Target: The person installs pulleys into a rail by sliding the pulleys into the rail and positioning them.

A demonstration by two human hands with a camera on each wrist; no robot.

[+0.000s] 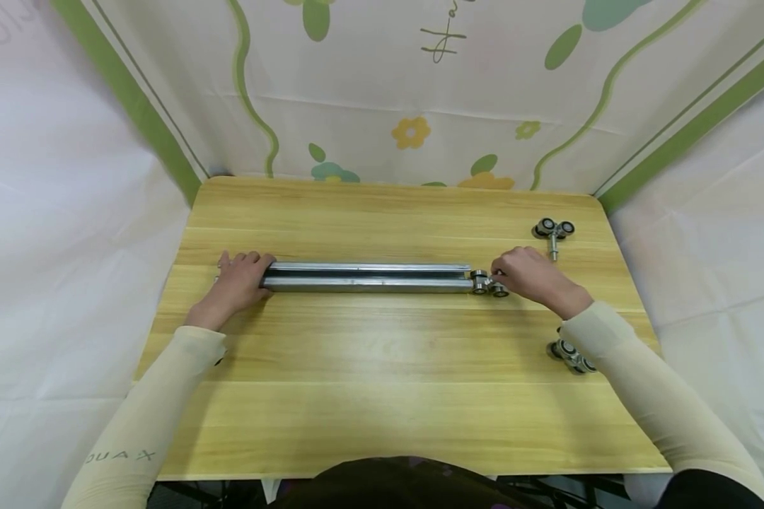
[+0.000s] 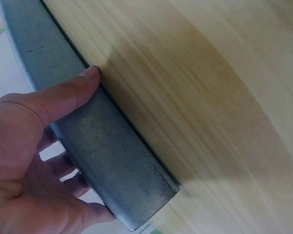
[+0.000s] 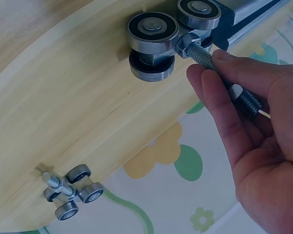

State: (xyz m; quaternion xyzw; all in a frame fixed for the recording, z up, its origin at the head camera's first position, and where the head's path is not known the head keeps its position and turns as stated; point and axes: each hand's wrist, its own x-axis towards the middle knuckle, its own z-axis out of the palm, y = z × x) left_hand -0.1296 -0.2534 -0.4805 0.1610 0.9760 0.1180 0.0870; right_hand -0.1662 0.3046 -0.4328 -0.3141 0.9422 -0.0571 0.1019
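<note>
A slotted metal track (image 1: 369,285) lies crosswise on the wooden table. My left hand (image 1: 238,284) grips its left end; in the left wrist view the thumb (image 2: 71,95) lies over one side of the track (image 2: 110,148) and the fingers reach round the other. At the right end, my right hand (image 1: 531,277) pinches the threaded bolt (image 3: 202,56) of a roller trolley (image 1: 479,281). In the right wrist view this trolley's front wheels (image 3: 198,13) are at the track's mouth, while its rear wheels (image 3: 152,31) stand outside.
A second roller trolley (image 1: 552,232) rests at the table's back right, its bolt toward me. Another trolley (image 1: 569,355) lies near my right forearm, partly covered by the sleeve. Behind the wooden table (image 1: 382,417) hangs a flower-patterned cloth (image 1: 356,78).
</note>
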